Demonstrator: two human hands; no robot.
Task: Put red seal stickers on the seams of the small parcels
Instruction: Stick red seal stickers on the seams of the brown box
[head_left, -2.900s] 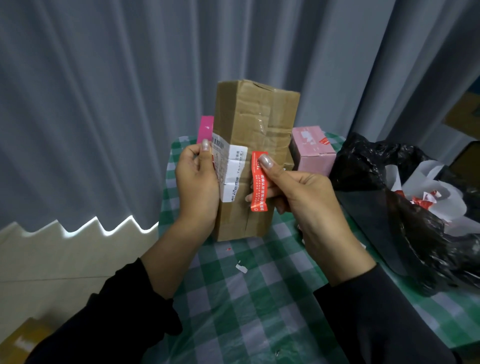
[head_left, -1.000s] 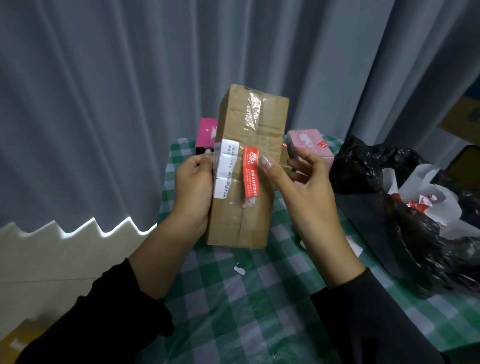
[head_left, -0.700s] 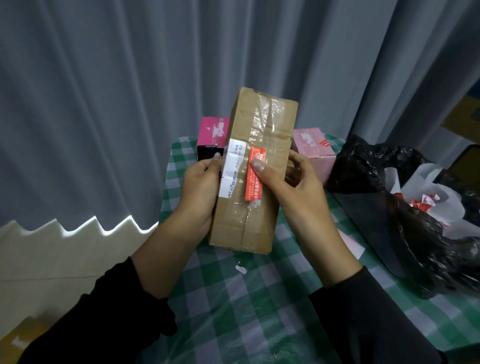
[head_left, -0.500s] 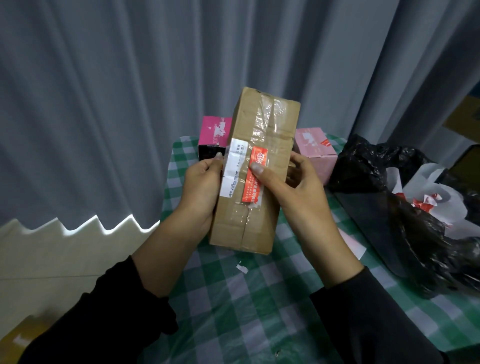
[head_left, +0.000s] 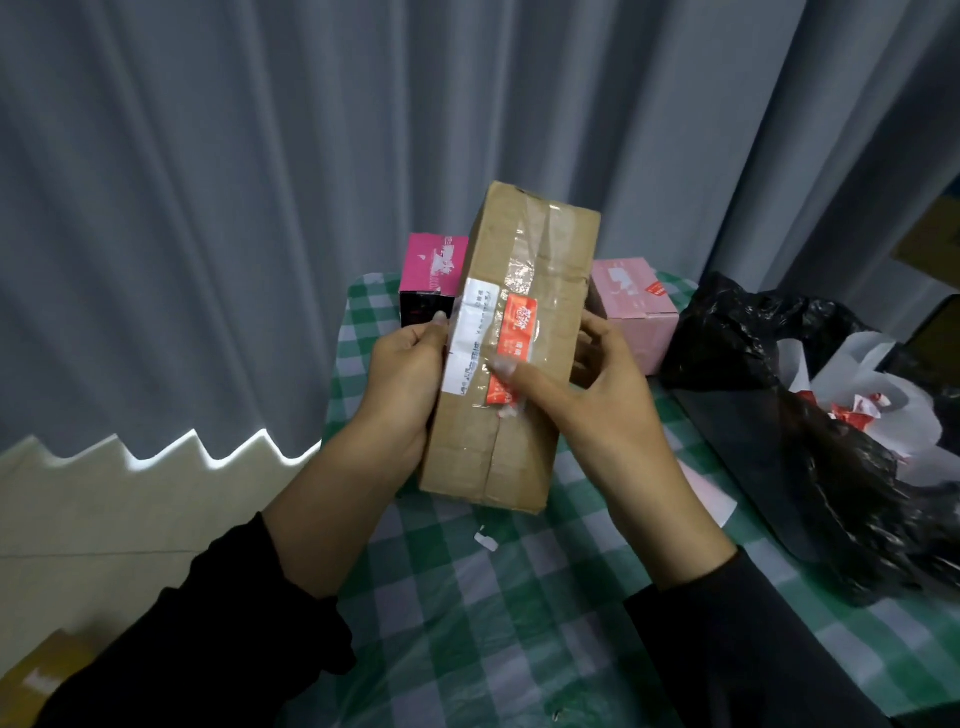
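A tall brown cardboard parcel (head_left: 519, 452) stands tilted above the checked table, wrapped with clear tape and bearing a white label. My left hand (head_left: 405, 379) grips its left edge. A red seal sticker (head_left: 517, 325) lies along the taped middle seam. My right hand (head_left: 587, 384) holds the parcel's right side, its thumb pressing on the sticker's lower part. The sticker's bottom end is partly hidden by that thumb.
A magenta box (head_left: 434, 267) and a pale pink box (head_left: 631, 306) stand behind the parcel. A black plastic bag (head_left: 810, 467) with white backing paper and red scraps fills the right side. The green checked tablecloth (head_left: 467, 623) carries small paper bits. Grey curtain behind.
The sticker went from hanging off my right fingers to lying on the seam. My right thumb has slid down the sticker from its top to its lower part.
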